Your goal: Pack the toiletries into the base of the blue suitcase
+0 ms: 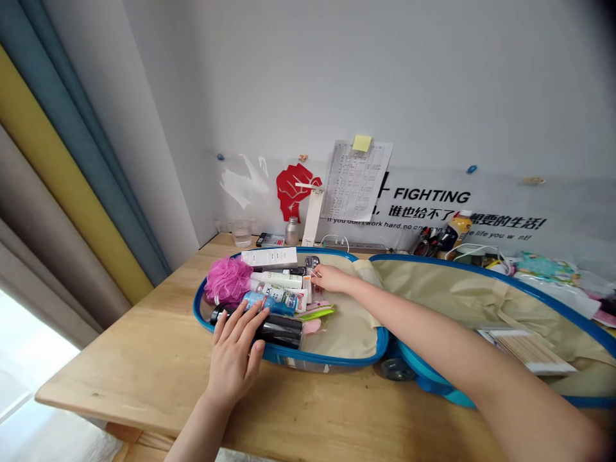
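Note:
An open blue suitcase (337,361) with a beige lining lies on a wooden table (144,372). Its left half holds a pink bath pouf (228,280), a white box (269,257), white tubes (279,280), a blue bottle (269,301) and black bottles (282,329). My left hand (235,356) rests on the case's front rim, fingers stretched out over the black bottles. My right hand (330,278) reaches into the case with its fingers closed on a small item I cannot make out, beside the tubes.
The suitcase's right half holds a pack of wooden sticks (527,348). Along the wall stand a glass (241,232), a small silver bottle (291,231), a yellow-capped bottle (457,228), cables and packets. Curtains (58,192) hang at the left. A paper sheet (356,179) is stuck on the wall.

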The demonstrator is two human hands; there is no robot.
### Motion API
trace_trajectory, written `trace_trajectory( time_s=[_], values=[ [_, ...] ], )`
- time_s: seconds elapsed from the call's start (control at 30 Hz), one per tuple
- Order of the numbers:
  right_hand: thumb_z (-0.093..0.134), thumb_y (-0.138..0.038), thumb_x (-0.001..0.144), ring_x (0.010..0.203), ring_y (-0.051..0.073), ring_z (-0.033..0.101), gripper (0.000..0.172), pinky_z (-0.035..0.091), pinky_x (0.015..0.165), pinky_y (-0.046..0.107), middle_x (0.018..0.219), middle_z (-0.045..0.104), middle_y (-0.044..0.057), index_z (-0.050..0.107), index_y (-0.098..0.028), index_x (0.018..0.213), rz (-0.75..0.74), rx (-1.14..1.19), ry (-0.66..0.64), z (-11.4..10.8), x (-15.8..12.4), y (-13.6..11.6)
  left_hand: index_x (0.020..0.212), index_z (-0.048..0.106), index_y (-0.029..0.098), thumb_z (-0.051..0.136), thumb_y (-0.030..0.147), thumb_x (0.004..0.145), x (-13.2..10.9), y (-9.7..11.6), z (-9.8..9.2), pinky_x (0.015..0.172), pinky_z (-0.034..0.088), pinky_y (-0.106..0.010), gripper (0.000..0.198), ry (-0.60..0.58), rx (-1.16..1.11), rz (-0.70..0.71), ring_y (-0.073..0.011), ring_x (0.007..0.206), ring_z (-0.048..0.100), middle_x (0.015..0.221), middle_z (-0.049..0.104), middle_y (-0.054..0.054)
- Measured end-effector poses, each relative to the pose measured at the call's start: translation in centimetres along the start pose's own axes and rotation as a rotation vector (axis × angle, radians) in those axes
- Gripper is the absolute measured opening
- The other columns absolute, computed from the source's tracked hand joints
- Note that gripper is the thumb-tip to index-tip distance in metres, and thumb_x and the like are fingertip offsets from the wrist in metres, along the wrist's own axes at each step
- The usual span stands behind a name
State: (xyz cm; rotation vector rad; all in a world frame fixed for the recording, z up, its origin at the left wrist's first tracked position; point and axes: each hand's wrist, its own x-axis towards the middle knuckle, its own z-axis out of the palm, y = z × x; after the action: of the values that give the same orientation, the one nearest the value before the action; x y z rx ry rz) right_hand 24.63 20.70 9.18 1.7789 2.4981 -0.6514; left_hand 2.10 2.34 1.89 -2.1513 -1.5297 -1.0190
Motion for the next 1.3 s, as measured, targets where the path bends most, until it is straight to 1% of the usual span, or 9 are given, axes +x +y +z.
trace_trajectory(
  time_s=[0.17,0.33,0.47,0.67,0.87,0.97,1.17,1.3],
  values=[
    [0.054,-0.039,0.091,0.101,0.018,0.06,0.033,0.052,0.087,0.04,0.118,0.06,0.008,0.058,-0.017,0.116,-0.01,-0.011,-0.008,0.2,0.0,0.3,0.138,0.049,0.024,0.036,0.03,0.094,0.1,0.1,0.0,0.115,0.015,-0.041,0.046,0.016,-0.003,0.01,-0.0241,0.135,0.041,0.139,0.055,-0.006],
    [0.053,-0.039,0.091,0.098,0.017,0.061,0.033,0.053,0.085,0.038,0.116,0.061,0.007,0.058,-0.017,0.115,0.007,0.052,-0.015,0.3,0.2,0.6,0.137,0.049,0.024,0.036,0.03,0.094,0.1,0.2,-0.1,0.115,0.015,-0.042,0.045,0.006,-0.008,0.001,-0.0245,0.135,0.041,0.139,0.055,-0.006],
    [0.053,-0.039,0.091,0.096,0.017,0.061,0.034,0.053,0.084,0.038,0.114,0.061,0.007,0.057,-0.017,0.117,0.024,0.143,0.042,0.0,0.4,1.0,0.136,0.05,0.023,0.036,0.029,0.094,0.1,0.3,-0.1,0.115,0.014,-0.041,0.045,0.013,-0.002,0.008,-0.0238,0.134,0.041,0.138,0.055,-0.006],
    [0.052,-0.04,0.092,0.089,0.015,0.062,0.036,0.055,0.078,0.035,0.108,0.063,0.006,0.055,-0.016,0.12,0.064,0.277,0.129,-0.3,0.6,1.1,0.135,0.05,0.023,0.034,0.031,0.095,0.1,0.2,-0.1,0.114,0.015,-0.041,0.044,0.007,-0.013,0.002,-0.0231,0.135,0.04,0.139,0.054,-0.006],
    [0.052,-0.04,0.092,0.093,0.016,0.062,0.035,0.054,0.08,0.036,0.111,0.062,0.007,0.057,-0.016,0.117,0.15,0.33,0.156,-0.2,0.7,1.2,0.133,0.052,0.022,0.034,0.03,0.096,0.2,0.2,0.1,0.114,0.015,-0.04,0.042,0.03,-0.022,0.014,-0.023,0.134,0.041,0.137,0.056,-0.006],
    [0.053,-0.041,0.091,0.092,0.016,0.062,0.036,0.054,0.079,0.036,0.111,0.062,0.007,0.057,-0.016,0.117,0.179,0.345,0.152,-0.2,0.6,1.2,0.132,0.053,0.022,0.033,0.03,0.096,0.2,0.2,0.1,0.114,0.015,-0.039,0.042,0.037,-0.027,0.016,-0.0228,0.134,0.042,0.137,0.056,-0.006],
    [0.054,-0.039,0.091,0.093,0.016,0.062,0.035,0.054,0.08,0.036,0.112,0.062,0.007,0.057,-0.016,0.117,0.168,0.368,0.138,-0.1,0.3,0.8,0.134,0.051,0.022,0.033,0.03,0.096,0.1,0.1,0.1,0.113,0.015,-0.038,0.043,0.041,-0.033,0.026,-0.0227,0.133,0.043,0.136,0.057,-0.006],
    [0.054,-0.039,0.091,0.095,0.016,0.062,0.035,0.054,0.081,0.037,0.113,0.062,0.007,0.057,-0.016,0.117,0.168,0.366,0.131,-0.5,0.1,0.6,0.134,0.051,0.022,0.033,0.03,0.096,0.1,0.1,0.1,0.113,0.016,-0.039,0.043,0.043,-0.038,0.021,-0.0228,0.132,0.044,0.136,0.057,-0.006]
  ],
)
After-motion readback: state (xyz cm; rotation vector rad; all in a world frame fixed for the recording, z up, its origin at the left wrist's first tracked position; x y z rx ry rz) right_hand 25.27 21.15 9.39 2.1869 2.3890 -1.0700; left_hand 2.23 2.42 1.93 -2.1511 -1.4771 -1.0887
